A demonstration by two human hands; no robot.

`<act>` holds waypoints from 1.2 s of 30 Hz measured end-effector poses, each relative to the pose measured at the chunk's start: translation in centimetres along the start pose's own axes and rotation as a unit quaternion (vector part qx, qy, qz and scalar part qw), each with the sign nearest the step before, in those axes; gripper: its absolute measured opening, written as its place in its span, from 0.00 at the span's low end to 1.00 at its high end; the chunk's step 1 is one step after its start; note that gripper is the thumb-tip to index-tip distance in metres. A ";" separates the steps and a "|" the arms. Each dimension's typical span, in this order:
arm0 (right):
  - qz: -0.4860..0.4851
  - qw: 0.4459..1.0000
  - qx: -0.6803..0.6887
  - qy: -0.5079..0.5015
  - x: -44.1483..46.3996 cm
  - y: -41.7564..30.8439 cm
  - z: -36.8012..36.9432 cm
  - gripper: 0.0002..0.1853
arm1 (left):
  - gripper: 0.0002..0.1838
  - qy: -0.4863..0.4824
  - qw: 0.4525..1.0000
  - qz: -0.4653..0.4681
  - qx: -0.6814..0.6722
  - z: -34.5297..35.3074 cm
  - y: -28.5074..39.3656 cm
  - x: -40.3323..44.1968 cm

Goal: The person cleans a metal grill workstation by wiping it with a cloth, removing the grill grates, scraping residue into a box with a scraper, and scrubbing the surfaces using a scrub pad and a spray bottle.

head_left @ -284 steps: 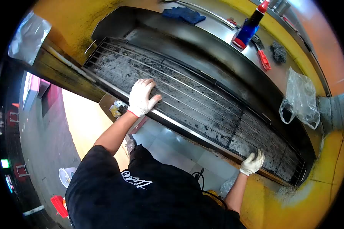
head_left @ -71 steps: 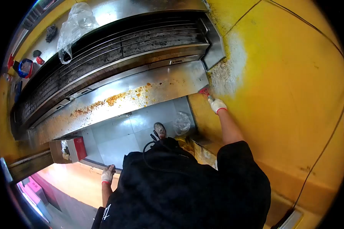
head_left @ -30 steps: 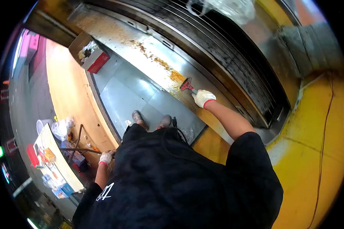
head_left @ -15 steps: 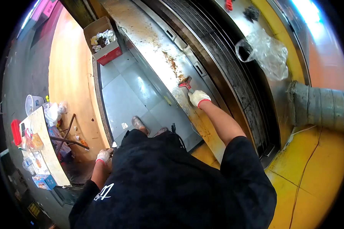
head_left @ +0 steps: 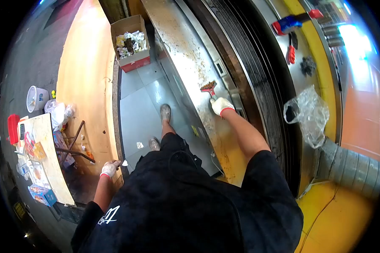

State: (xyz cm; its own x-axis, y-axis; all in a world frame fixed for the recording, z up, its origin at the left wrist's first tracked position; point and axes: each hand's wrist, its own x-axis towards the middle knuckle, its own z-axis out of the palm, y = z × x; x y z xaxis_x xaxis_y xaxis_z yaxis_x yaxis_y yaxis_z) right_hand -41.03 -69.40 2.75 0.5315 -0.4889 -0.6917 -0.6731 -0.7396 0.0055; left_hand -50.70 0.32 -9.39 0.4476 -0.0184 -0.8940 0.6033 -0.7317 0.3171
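Observation:
My right hand (head_left: 222, 106), in a white knit glove with a red cuff, is closed round the handle of a scraper (head_left: 209, 87). The scraper's red head rests on the metal ledge (head_left: 183, 36), with brown residue gathered at its edge. Brown crumbs and smears (head_left: 194, 57) lie along the ledge beyond it. My left hand (head_left: 110, 168), gloved likewise, is at the edge of the wooden board (head_left: 86, 63). Its fingers are curled, and a small pale tip (head_left: 125, 163) sticks out beyond them; what it belongs to is unclear.
A cardboard box (head_left: 133, 63) of crumpled waste stands on the tiled floor. Right of the dark slatted grill (head_left: 257, 63) lie a blue-and-red bottle (head_left: 289, 24), a red-handled tool (head_left: 291, 55), a scouring pad (head_left: 308, 66) and a clear plastic bag (head_left: 310, 116). A cluttered small table (head_left: 61, 168) stands left.
My view has shifted, bringing the bottle into sight. One foot has stepped forward along the floor. The scraper stays on the ledge in my right hand, its head turned, with residue at its edge.

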 end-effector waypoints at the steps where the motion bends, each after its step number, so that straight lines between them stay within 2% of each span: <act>1: -0.005 1.000 -0.002 0.002 1.0 -0.9 -0.5 0.34 | 0.17 0.004 1.000 0.000 -0.004 -0.6 0.7 0.8; 3: -0.004 1.000 -0.005 -0.002 1.6 -3.8 -2.7 0.34 | 0.28 0.008 0.996 -0.006 0.085 -1.8 4.1 0.7; 4: -0.011 1.000 -0.005 -0.006 2.1 -5.1 -3.8 0.33 | 0.28 0.009 0.962 0.108 0.249 -2.8 5.4 0.8; 5: -0.018 1.000 -0.003 -0.006 3.1 -6.2 -4.5 0.33 | 0.28 0.015 0.963 0.105 0.249 -3.7 6.7 0.8; 7: -0.027 0.999 0.018 -0.014 4.9 -8.2 -5.8 0.33 | 0.28 0.038 0.978 0.076 0.191 -5.2 9.8 0.8; 8: -0.023 1.000 0.019 -0.003 4.9 -9.5 -7.0 0.32 | 0.28 0.025 0.997 -0.003 0.077 -5.8 12.2 0.5; 11: -0.051 0.998 0.023 0.001 8.4 -12.1 -8.6 0.35 | 0.26 0.036 0.999 0.002 0.027 -7.9 16.0 0.6; 12: -0.048 0.998 0.037 0.011 9.3 -13.0 -8.9 0.35 | 0.23 0.052 0.986 0.066 0.143 -8.8 16.6 1.1; 13: -0.051 0.998 0.036 0.010 10.2 -13.7 -9.3 0.35 | 0.23 0.053 0.986 0.064 0.141 -9.2 17.0 1.5; 15: -0.045 0.997 0.065 0.003 11.6 -15.3 -10.2 0.35 | 0.20 0.038 0.997 -0.009 -0.062 -10.0 19.1 1.3; 16: -0.039 0.997 0.073 0.003 12.2 -15.7 -10.6 0.35 | 0.19 0.049 0.996 -0.029 -0.071 -10.2 20.0 1.1; 19: -0.060 0.997 0.039 -0.004 14.1 -17.5 -12.2 0.32 | 0.19 0.022 0.997 -0.034 -0.067 -10.7 19.1 2.2; 20: -0.056 0.998 0.034 -0.009 14.1 -18.3 -13.2 0.31 | 0.20 0.014 1.000 -0.020 -0.004 -11.1 18.9 2.4; 21: -0.056 0.998 0.033 -0.010 14.7 -18.7 -13.6 0.31 | 0.20 0.013 1.000 -0.021 -0.004 -11.3 17.7 3.1; 22: -0.052 0.998 0.035 -0.007 15.3 -19.2 -14.0 0.31 | 0.21 0.017 0.999 0.019 0.035 -11.5 16.5 3.8; 25: -0.037 0.999 0.026 -0.008 16.8 -21.5 -16.2 0.32 | 0.22 0.010 0.998 -0.009 0.053 -13.2 18.0 4.8; 27: -0.059 0.998 -0.002 -0.002 17.6 -23.1 -17.6 0.33 | 0.21 -0.008 0.985 0.066 0.159 -14.8 19.0 5.2; 28: -0.058 0.998 -0.004 -0.012 18.0 -24.0 -18.4 0.34 | 0.18 -0.017 0.967 0.062 0.247 -15.9 19.5 5.6; 29: -0.061 0.998 -0.012 -0.010 18.8 -24.9 -18.7 0.34 | 0.18 -0.017 0.968 0.062 0.244 -16.8 18.6 6.8; 31: -0.061 0.997 -0.040 0.002 21.2 -26.6 -19.0 0.34 | 0.17 0.002 0.923 0.107 0.369 -19.2 16.5 10.4; 33: -0.051 0.998 -0.027 -0.009 21.1 -28.9 -20.7 0.34 | 0.17 0.020 0.930 0.120 0.347 -22.1 16.1 12.3; 35: -0.069 0.996 -0.058 0.020 22.8 -30.9 -21.5 0.35 | 0.18 0.046 0.925 0.182 0.331 -25.2 16.2 14.7; 36: -0.076 0.992 -0.088 0.040 23.4 -32.2 -22.0 0.35 | 0.17 0.041 0.949 0.134 0.283 -27.0 18.0 14.4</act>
State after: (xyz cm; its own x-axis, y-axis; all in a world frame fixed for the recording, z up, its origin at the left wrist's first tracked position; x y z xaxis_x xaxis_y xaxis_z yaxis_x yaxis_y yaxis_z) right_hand 4.38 -67.18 2.28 0.6640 -0.3956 -0.6345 -0.4856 -0.8734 0.0364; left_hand -15.55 5.31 -8.01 0.5995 -0.2197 -0.7696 0.0199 -0.9572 0.2888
